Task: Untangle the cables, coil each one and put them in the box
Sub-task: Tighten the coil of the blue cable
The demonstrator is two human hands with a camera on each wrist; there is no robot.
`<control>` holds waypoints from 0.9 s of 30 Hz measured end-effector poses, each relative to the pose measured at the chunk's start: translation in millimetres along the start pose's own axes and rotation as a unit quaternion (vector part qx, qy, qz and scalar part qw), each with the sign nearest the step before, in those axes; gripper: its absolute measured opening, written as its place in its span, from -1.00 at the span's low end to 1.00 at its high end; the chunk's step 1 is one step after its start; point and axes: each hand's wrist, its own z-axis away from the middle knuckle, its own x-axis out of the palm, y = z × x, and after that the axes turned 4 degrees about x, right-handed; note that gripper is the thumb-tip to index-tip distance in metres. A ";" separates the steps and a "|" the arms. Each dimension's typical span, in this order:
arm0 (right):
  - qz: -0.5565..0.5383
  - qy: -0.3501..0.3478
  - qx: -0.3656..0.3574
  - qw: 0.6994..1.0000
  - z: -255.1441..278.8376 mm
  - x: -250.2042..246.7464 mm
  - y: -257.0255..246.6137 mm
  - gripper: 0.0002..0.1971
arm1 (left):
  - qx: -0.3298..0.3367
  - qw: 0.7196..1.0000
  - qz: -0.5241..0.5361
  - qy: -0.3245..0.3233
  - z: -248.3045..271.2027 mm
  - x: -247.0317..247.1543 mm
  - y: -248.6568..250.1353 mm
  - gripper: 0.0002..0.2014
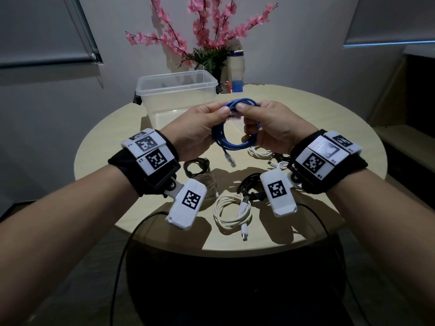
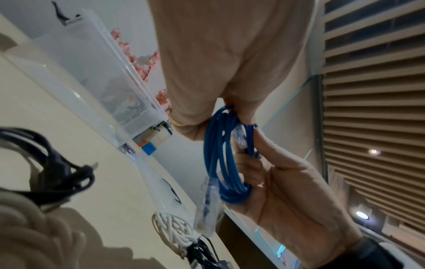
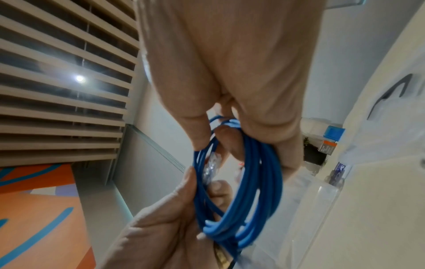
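A blue network cable (image 1: 231, 141) is wound into a coil and held upright above the round table (image 1: 306, 109). My left hand (image 1: 222, 108) pinches the coil's top from the left, and my right hand (image 1: 244, 108) pinches it from the right, with lower fingers curled through the loop. One clear plug (image 1: 230, 160) dangles below the coil. In the left wrist view the blue cable (image 2: 216, 163) hangs between the two hands, with a second plug (image 2: 240, 140) lying against the strands. The right wrist view shows the blue cable (image 3: 264, 182) close up. The clear plastic box (image 1: 176, 90) stands open just behind the hands.
On the table under my wrists lie a coiled white cable (image 1: 231, 212), a black cable bundle (image 1: 249, 187), a small dark coil (image 1: 196, 167), a beige cord (image 1: 208, 182) and another white cable (image 1: 259, 151). A vase of pink flowers (image 1: 207, 31) and small items (image 1: 231, 85) stand behind the box.
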 end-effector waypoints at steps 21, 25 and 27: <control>-0.048 0.021 0.046 0.998 1.1 -3.9 -9.6 -0.80 | -0.074 0.994 0.053 0.062 -4.6 4.6 -6.0 -0.55; 0.039 -0.004 0.037 0.999 3.0 -5.9 -8.8 -0.79 | -0.062 0.996 -0.002 0.064 -5.6 3.9 -7.7 -0.63; 0.061 -0.011 0.033 0.998 3.1 -3.6 -6.6 -0.77 | -0.058 0.996 -0.031 0.060 -6.1 4.3 -7.8 -0.65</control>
